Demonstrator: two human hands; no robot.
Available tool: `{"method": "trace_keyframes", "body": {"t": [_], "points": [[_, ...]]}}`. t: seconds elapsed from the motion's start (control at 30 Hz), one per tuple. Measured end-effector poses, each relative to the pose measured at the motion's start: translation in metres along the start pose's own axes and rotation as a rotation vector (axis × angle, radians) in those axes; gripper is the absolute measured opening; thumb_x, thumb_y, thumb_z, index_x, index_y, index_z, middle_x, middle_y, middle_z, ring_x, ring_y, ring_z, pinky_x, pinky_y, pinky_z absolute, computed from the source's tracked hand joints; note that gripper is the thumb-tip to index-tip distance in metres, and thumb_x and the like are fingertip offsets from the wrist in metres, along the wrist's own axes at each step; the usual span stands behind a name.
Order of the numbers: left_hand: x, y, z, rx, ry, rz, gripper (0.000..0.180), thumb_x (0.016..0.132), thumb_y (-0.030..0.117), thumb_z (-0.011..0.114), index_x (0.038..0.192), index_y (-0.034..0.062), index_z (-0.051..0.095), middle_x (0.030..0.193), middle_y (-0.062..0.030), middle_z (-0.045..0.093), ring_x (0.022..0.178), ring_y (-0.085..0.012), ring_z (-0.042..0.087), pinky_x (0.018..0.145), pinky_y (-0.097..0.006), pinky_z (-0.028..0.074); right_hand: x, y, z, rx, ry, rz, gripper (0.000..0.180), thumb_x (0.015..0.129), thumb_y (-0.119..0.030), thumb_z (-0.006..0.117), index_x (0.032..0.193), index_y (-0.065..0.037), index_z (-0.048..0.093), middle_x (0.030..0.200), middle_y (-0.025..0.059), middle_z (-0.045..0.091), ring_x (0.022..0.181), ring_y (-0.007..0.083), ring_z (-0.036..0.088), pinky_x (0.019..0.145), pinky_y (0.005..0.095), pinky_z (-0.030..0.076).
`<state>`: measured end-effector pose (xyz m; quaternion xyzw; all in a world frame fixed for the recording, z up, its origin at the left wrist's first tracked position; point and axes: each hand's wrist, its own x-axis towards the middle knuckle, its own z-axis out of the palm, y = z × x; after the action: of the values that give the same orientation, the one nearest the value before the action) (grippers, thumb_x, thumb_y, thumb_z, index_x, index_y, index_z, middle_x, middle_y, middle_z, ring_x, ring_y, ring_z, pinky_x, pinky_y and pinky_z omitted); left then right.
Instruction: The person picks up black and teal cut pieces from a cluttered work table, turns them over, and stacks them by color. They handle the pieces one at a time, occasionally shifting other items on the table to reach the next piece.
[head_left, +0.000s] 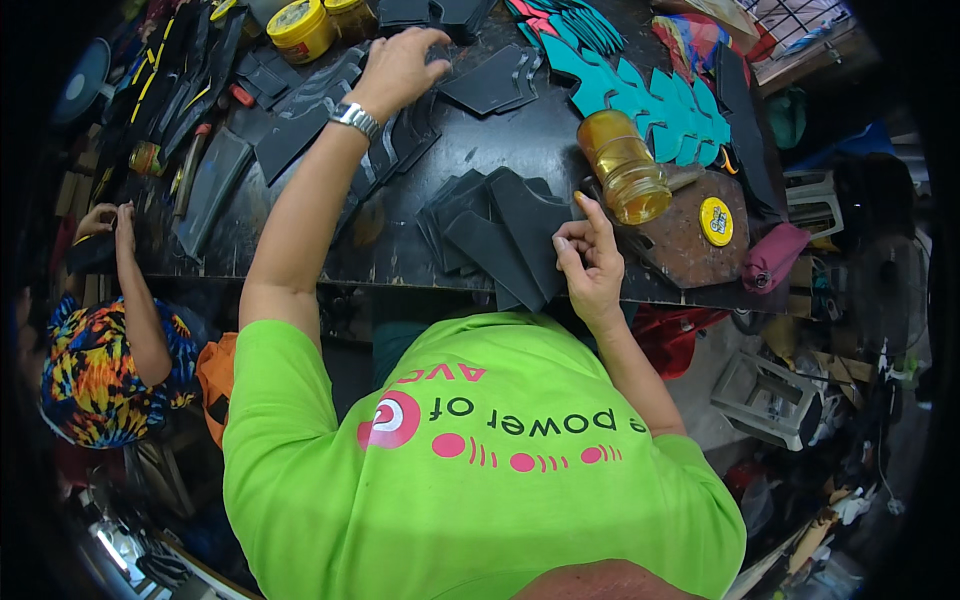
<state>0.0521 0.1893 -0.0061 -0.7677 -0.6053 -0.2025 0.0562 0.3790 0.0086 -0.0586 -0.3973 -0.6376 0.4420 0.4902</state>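
At far left, a co-worker's hand (118, 222) rests at the edge of the dark, scuffed desk (400, 250); that person wears a multicoloured patterned garment. Along the desk's left part lie long, flat, dark strips (215, 180), matte and stiff-looking, some with yellow marks.

At the desk's far side stand 2 round yellow tubs (300, 28) with dark printed labels on their lids.

The left hand (400, 65) reaches forward, fingers curled down and pressed onto a black cut piece (495, 82), a flat, angular, matte sheet shape. A metal-link wristwatch (356, 118) sits on that wrist.

Near the desk's front edge lies a fanned stack of black cut pieces (495, 235), flat with pointed corners and overlapping. The right hand (590, 262) pinches the right edge of this stack between thumb and fingertips, with the index finger raised.

Just right of the stack, a clear plastic jar of amber liquid (625, 165) lies tilted on a brown board (690, 235). A round yellow lid (716, 221) with a printed label lies on the same board. Behind the jar, teal cut pieces (640, 95) overlap in a row. A rolled maroon cloth (775, 255) lies at the desk's right end.
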Motion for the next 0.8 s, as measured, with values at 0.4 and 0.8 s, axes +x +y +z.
{"method": "trace_keyframes", "body": {"t": [0.4,0.8], "points": [[-0.029,0.061,0.025,0.001,0.094,0.175,0.045,0.084,0.040,0.076,0.122,0.0181,0.069,0.122,-0.0067,0.067,0.118,-0.0282,0.060,0.105,-0.051,0.036,-0.002,0.005,0.002,-0.040,0.005,-0.059,0.062,0.091,0.006,0.062,0.149,-0.009,0.046,0.091,0.0037,0.062,0.070,0.0045,0.052,0.064,0.0201,0.045],[0.005,0.040,0.035,0.144,-0.238,0.212,0.038,0.090,0.029,0.066,0.125,0.0161,0.070,0.129,-0.0099,0.067,0.121,-0.0259,0.061,0.112,-0.051,0.035,0.000,0.003,0.002,-0.068,0.005,-0.047,0.061,0.090,0.005,0.063,0.147,-0.009,0.047,0.090,0.0040,0.062,0.069,0.0049,0.052,0.063,0.0200,0.045]]}}
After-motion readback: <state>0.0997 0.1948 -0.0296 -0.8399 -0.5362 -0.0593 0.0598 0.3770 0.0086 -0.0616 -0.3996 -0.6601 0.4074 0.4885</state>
